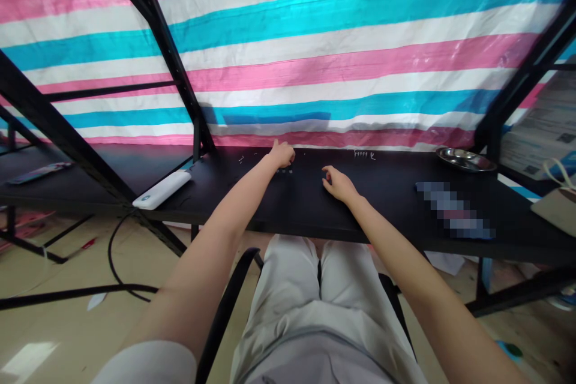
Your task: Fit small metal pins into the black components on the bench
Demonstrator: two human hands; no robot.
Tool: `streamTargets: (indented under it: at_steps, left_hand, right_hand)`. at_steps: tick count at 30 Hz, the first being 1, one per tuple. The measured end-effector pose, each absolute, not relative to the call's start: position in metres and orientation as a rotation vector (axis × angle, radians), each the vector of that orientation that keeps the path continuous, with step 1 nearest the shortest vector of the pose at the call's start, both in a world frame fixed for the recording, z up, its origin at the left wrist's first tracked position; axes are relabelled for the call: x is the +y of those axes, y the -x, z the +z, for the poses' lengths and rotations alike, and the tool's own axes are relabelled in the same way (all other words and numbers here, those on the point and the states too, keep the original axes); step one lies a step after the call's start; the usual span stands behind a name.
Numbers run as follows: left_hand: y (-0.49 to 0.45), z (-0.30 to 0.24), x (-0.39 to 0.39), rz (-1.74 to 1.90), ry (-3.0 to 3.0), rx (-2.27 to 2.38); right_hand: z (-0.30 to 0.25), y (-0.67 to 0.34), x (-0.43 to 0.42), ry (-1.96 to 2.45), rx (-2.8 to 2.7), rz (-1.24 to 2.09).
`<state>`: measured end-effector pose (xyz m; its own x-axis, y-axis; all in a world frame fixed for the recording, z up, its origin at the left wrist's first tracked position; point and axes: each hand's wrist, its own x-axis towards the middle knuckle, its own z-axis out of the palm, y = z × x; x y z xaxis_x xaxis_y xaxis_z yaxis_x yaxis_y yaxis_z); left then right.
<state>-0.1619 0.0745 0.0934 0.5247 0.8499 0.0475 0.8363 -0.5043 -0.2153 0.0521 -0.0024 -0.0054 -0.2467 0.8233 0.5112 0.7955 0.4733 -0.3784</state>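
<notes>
My left hand (282, 155) is at the back part of the black tabletop (310, 213), its fingers bent down and drawn together. Whatever they may hold is too small or hidden to make out. Just in front of it lie several tiny pale pieces (284, 171). To the right, my right hand (341, 183) hovers over or rests on the tabletop, fingers loosely curved with a gap between thumb and forefinger. Nothing shows in it. Beyond it, near the back edge, is a row of small thin metal pieces (363, 154). More thin pale bits (241, 159) lie left of my left hand.
A shiny metal dish (466, 159) stands at the back right, with a blurred-out flat object (454, 210) nearer me. At left lies a white oblong device (162, 189) beside the black frame post (173, 63). A striped plastic sheet (342, 54) hangs behind the table.
</notes>
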Motion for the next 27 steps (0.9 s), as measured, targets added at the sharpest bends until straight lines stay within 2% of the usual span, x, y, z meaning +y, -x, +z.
streamTargets:
  at_steps: [18, 27]
  left_hand:
    - [0.152, 0.095, 0.062, 0.015, 2.544, -1.356]
    - [0.143, 0.081, 0.055, 0.165, 2.528, -1.330]
  right_hand:
    - [-0.006, -0.052, -0.002, 1.365, -2.055, 0.071]
    - [-0.006, -0.052, -0.001, 1.371, -2.062, 0.059]
